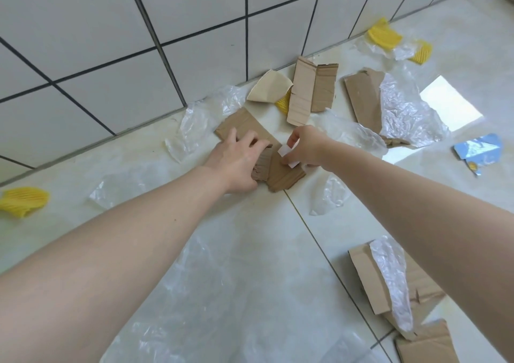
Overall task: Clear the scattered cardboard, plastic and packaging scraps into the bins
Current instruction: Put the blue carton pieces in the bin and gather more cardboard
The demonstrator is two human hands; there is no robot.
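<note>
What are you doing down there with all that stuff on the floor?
A person is picking up rubbish from a tiled floor by the wall. The left hand presses on a torn brown cardboard piece, and the right hand pinches a small white scrap just above it. More cardboard, clear plastic sheets and yellow ridged scraps lie scattered around. No bin is in view.

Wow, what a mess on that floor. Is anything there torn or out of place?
Yes. Ripped cardboard, crumpled plastic film, yellow scraps and a torn blue packet lie strewn over the floor tiles along the wall. The left hand presses one cardboard piece; the right hand pinches a white scrap.
</note>
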